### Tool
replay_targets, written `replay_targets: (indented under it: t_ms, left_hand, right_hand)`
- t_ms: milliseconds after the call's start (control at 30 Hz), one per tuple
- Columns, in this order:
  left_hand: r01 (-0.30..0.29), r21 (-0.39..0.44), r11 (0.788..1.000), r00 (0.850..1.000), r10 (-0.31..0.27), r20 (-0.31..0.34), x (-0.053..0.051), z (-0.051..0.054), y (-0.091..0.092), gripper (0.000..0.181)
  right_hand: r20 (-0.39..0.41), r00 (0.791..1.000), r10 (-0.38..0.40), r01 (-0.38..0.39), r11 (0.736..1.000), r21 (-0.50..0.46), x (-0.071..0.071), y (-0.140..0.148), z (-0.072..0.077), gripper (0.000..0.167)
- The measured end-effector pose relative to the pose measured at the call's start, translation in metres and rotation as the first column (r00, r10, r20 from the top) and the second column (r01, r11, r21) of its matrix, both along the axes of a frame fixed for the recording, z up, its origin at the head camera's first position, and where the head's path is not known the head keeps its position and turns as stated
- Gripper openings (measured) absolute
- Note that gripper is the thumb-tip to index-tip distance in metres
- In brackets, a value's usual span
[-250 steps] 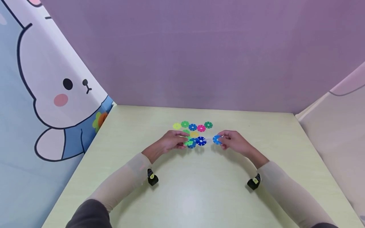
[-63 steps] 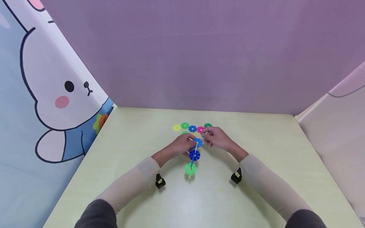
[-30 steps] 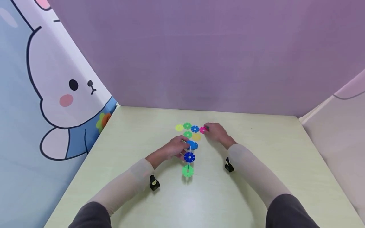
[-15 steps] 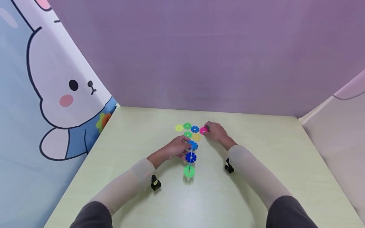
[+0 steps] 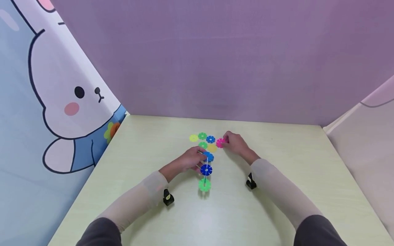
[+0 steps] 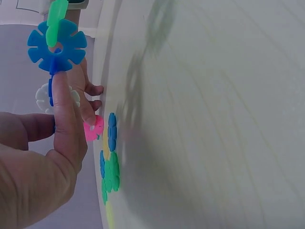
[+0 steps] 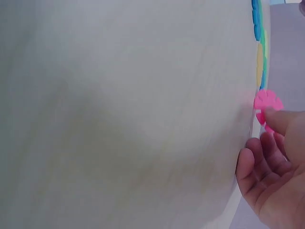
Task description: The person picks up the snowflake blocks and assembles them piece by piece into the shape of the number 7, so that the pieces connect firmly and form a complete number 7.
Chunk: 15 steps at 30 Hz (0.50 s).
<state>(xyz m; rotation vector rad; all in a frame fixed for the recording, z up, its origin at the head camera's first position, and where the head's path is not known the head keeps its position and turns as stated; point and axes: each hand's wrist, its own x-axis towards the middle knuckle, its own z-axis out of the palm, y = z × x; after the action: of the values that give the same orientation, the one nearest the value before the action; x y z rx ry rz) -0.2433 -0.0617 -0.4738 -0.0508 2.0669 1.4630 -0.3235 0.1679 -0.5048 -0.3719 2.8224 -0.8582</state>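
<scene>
My left hand (image 5: 190, 160) pinches the light blue end of a chain of slotted snowflake discs above the table. Along the chain come a white disc (image 6: 43, 98), a dark blue disc (image 5: 206, 169), a blue disc (image 6: 71, 45) and a bright green disc (image 5: 204, 185), which hangs nearest the body. At the right of the loose discs, my right hand (image 5: 235, 142) pinches a pink disc (image 7: 268, 99) between thumb and fingers. That disc is tilted up at the tabletop; part of it is hidden by the thumb. The other right fingers are curled loosely below.
Beyond the left hand lie loose discs: yellow (image 5: 193, 138), green (image 5: 202, 136), blue (image 5: 210, 139), another green (image 5: 203, 145) and orange-yellow (image 5: 211, 148). Another blue disc (image 6: 112, 132) lies flat near the chain. A purple backdrop (image 5: 215, 68) stands at the table's far edge.
Over the last second my right hand has gripped the pink disc and shifted it slightly toward the body. The dark green disc beside it is no longer visible. Earlier, the light blue disc joined the chain.
</scene>
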Motion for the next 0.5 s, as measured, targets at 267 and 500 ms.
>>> replay_targets:
  t_ms: [267, 500]
  left_hand:
    - [-0.006, 0.004, 1.0, 1.0, 0.006, 0.008, -0.001, -0.001, 0.0, 0.034]
    - [-0.011, 0.017, 1.0, 1.0, 0.01, 0.009, -0.002, 0.0, 0.002, 0.036]
  right_hand:
    - [-0.009, 0.995, 0.097, -0.097, 0.995, -0.004, 0.006, 0.002, 0.003, 0.013]
    - [-0.047, 0.989, 0.138, -0.138, 0.99, -0.006, 0.013, 0.005, 0.006, 0.016]
